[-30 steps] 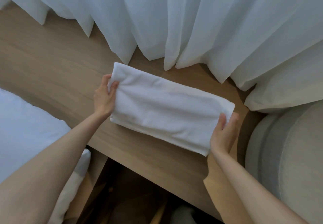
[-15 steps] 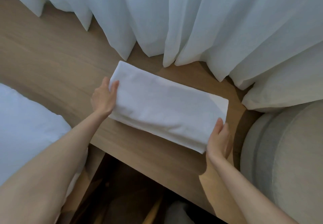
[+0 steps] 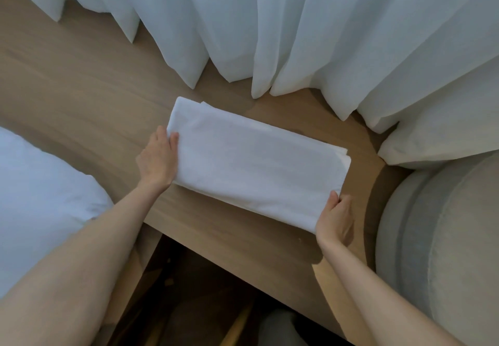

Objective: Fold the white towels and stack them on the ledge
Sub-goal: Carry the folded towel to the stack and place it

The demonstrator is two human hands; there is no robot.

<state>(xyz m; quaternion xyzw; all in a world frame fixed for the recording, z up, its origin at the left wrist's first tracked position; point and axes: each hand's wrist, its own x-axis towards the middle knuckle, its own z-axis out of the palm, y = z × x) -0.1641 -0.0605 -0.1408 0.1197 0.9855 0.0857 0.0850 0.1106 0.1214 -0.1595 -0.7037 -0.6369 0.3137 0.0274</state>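
towel (image 3: 256,167) on ledge (image 3: 81,97) | curtain (image 3: 297,21) behind | pillow (image 3: 35,189) left | cushion (image 3: 445,237) right

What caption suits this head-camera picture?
Left hand and right hand hold a folded white towel on the wooden ledge by white curtains.

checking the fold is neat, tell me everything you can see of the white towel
The white towel is soft-looking cloth folded into a long flat rectangle of several layers, whose edges show slightly staggered at its right end. It lies diagonally on the wooden ledge, just short of the curtain. The left hand holds its left end and the right hand its near right corner.
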